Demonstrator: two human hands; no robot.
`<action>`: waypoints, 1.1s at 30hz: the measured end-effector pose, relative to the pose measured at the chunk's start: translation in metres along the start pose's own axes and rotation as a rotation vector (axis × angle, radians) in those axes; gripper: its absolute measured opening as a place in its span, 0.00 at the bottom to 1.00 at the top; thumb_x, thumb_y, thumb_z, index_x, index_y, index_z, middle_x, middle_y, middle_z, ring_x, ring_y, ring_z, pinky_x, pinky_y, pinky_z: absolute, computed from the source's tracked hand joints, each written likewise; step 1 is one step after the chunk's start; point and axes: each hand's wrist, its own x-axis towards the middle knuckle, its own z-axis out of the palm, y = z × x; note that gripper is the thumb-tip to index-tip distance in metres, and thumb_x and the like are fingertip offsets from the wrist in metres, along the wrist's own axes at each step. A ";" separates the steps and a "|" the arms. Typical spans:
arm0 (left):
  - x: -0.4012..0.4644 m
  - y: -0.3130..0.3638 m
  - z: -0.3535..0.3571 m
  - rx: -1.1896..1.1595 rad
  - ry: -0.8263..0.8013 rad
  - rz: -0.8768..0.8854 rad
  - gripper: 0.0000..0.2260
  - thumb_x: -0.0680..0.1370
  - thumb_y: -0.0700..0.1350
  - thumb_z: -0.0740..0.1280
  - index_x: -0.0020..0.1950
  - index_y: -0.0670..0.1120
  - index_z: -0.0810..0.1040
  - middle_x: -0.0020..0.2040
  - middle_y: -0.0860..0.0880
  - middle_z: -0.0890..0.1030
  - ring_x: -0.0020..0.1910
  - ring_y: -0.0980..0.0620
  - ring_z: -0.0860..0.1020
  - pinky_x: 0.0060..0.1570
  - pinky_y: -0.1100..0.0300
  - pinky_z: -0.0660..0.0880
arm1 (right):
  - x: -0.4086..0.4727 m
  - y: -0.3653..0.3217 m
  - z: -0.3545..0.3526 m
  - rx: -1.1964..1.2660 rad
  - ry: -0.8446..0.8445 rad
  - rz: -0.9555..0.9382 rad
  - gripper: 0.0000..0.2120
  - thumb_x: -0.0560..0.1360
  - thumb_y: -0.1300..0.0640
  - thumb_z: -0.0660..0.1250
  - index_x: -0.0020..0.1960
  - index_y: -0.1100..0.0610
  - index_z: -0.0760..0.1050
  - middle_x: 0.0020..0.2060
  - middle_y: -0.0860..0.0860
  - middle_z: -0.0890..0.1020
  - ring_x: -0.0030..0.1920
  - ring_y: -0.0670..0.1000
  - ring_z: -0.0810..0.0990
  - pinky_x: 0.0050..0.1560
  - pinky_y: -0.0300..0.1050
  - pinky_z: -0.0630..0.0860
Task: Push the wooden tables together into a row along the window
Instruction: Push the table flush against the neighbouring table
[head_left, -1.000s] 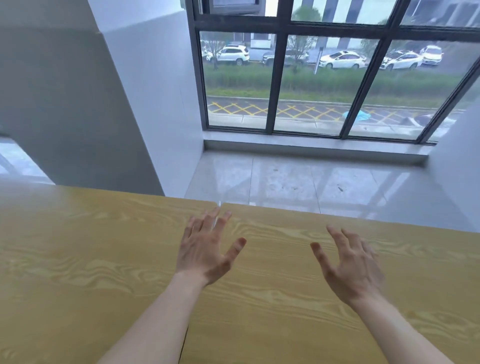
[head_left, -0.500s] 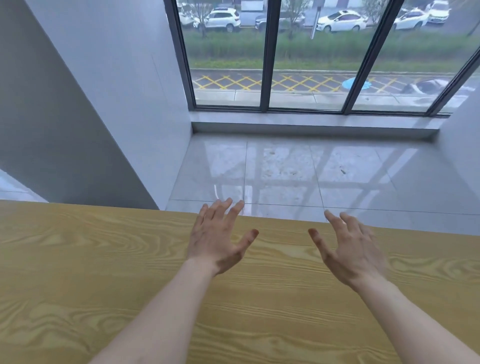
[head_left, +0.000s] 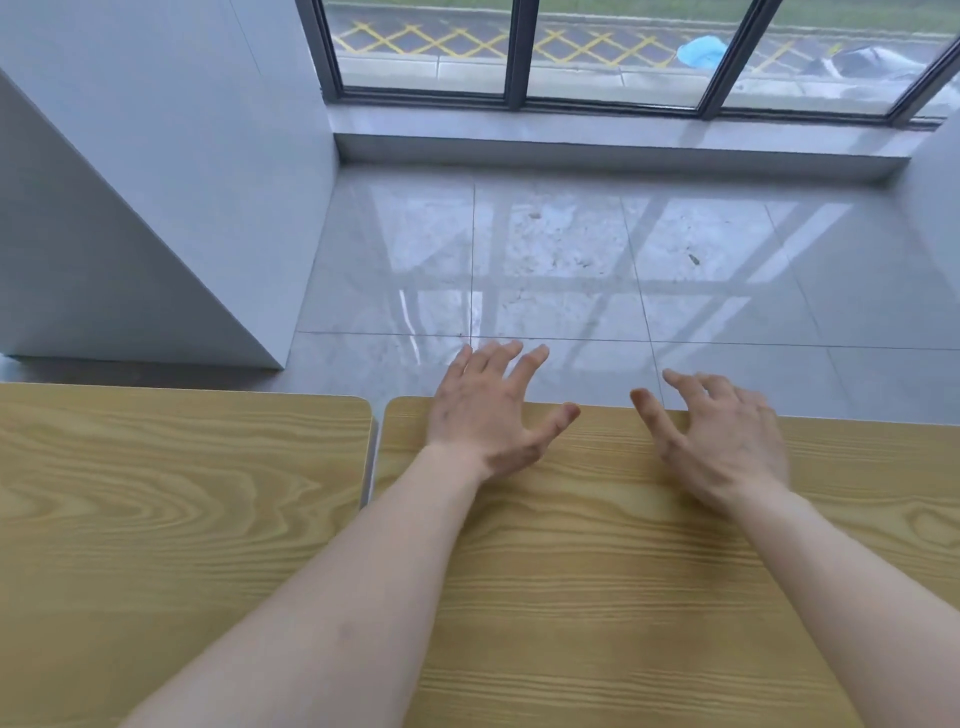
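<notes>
Two light wooden tables stand side by side below me, a narrow gap between them. The left table (head_left: 171, 519) fills the lower left. The right table (head_left: 597, 571) lies under both my arms. My left hand (head_left: 488, 415) hovers open, fingers spread, over the right table's far edge, its fingertips past the edge. My right hand (head_left: 722, 441) is open too, fingers curled slightly, just above the same edge. Neither hand holds anything. The window (head_left: 613, 52) runs along the far wall beyond a stretch of floor.
Glossy grey floor tiles (head_left: 597, 260) lie between the tables' far edge and a low sill step (head_left: 613, 150) under the window. A white wall block (head_left: 145, 208) juts out at the left, close to the left table's far edge.
The view has tilted down and moved forward toward the window. Both open hands have reached out to the right table's far edge. The gap between the two tables has come into view.
</notes>
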 end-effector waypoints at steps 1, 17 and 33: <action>0.001 -0.004 0.002 -0.006 -0.022 -0.006 0.36 0.77 0.75 0.50 0.82 0.60 0.56 0.82 0.53 0.61 0.81 0.50 0.56 0.81 0.50 0.45 | 0.003 0.001 0.006 -0.022 -0.012 -0.001 0.45 0.74 0.20 0.40 0.75 0.46 0.71 0.72 0.54 0.75 0.75 0.57 0.67 0.80 0.58 0.51; 0.007 -0.019 0.006 0.056 -0.081 0.022 0.34 0.76 0.77 0.47 0.40 0.48 0.73 0.37 0.48 0.76 0.40 0.44 0.74 0.46 0.50 0.64 | 0.016 -0.006 0.040 -0.230 0.145 0.000 0.35 0.78 0.28 0.32 0.33 0.49 0.65 0.34 0.50 0.73 0.42 0.57 0.69 0.57 0.59 0.65; 0.005 -0.030 0.001 0.068 -0.064 0.032 0.32 0.76 0.77 0.48 0.38 0.49 0.70 0.33 0.50 0.72 0.37 0.45 0.75 0.43 0.51 0.65 | 0.018 -0.024 0.045 -0.194 0.157 0.043 0.38 0.79 0.31 0.32 0.36 0.54 0.70 0.41 0.59 0.82 0.48 0.64 0.77 0.58 0.59 0.65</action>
